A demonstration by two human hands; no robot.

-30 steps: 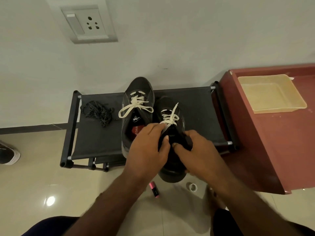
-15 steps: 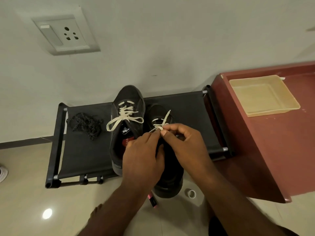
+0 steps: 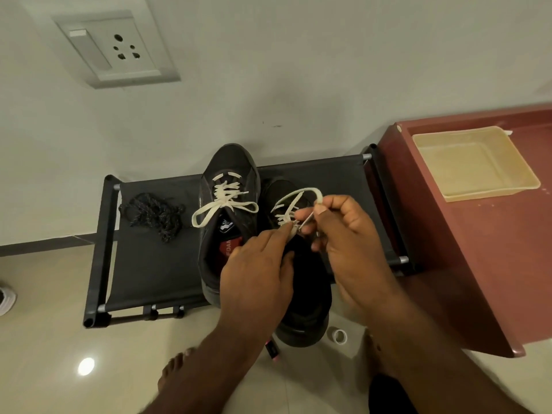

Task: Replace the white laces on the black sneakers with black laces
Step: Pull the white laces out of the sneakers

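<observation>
- Black laces [image 3: 155,215] lie in a loose tangle at the left end of a black fabric shoe rack [image 3: 143,264], well apart from both hands and not yet in use.
- Just right of them stands the left sneaker [image 3: 228,171], toe toward the far wall, its tied white lace [image 3: 224,201] knotted in a full bow. It looks untouched, so the task seems to be at an early stage.
- Next comes the person's left hand [image 3: 257,282], reaching over the near part of the right sneaker [image 3: 307,318]. Its fingers are mostly extended, and the thumb and forefinger tips pinch the loosened white lace [image 3: 298,194] where it crosses above the tongue.
- From the eyelets that lace arches up in a loop to the right hand [image 3: 349,234], which grips a strand between thumb and curled forefinger, the other fingers folded beneath.
- Judging by this, the step is working the lace loose from the right sneaker. It should go best if the left hand pins the crossing and steadies the shoe while the right hand draws the strand up and away, one crossing at a time.
- A hard tug could tighten a knot, or tip the sneaker, whose heel appears to overhang the near edge of the rack.
- At the far right, a beige plastic tray [image 3: 490,194] sits on a maroon table [image 3: 478,279], apart from the work.
</observation>
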